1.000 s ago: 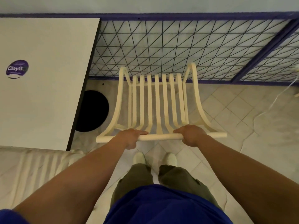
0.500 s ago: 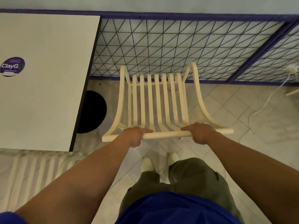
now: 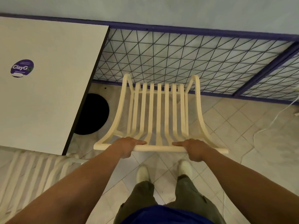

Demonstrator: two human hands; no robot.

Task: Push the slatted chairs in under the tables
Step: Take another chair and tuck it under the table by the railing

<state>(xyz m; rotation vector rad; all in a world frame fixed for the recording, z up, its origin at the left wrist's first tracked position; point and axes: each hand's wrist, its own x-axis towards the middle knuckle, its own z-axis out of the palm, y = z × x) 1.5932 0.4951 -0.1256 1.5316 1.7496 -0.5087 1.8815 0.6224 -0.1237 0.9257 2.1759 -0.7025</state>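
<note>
I have both hands wrapped around the top rail of the slatted chair (image 3: pixel 159 110), the left hand (image 3: pixel 127 146) near the rail's left end and the right hand (image 3: pixel 195 148) toward its right, fingers curled over the bar and closed on it. The chair stands on the tiled floor (image 3: pixel 234 126) at about 12 o'clock from my feet, its seat pointing at the wire mesh fence (image 3: pixel 169 59), not under anything yet. The white surface (image 3: pixel 48 88) lies off at 10 o'clock, its dark edge just beside the chair's left side but apart from it, with the round black base (image 3: pixel 92 113) showing beneath. My worry is the heading: pushed straight on, I judge the chair would run into the mesh instead of going under the surface. Swinging it left could knock a leg against the black base or scrape the armrest on the edge. A second slatted chair (image 3: pixel 32 172) sits at 8 o'clock, close enough to clip while I turn. A white cable (image 3: pixel 275 117) trails at 2 o'clock
</note>
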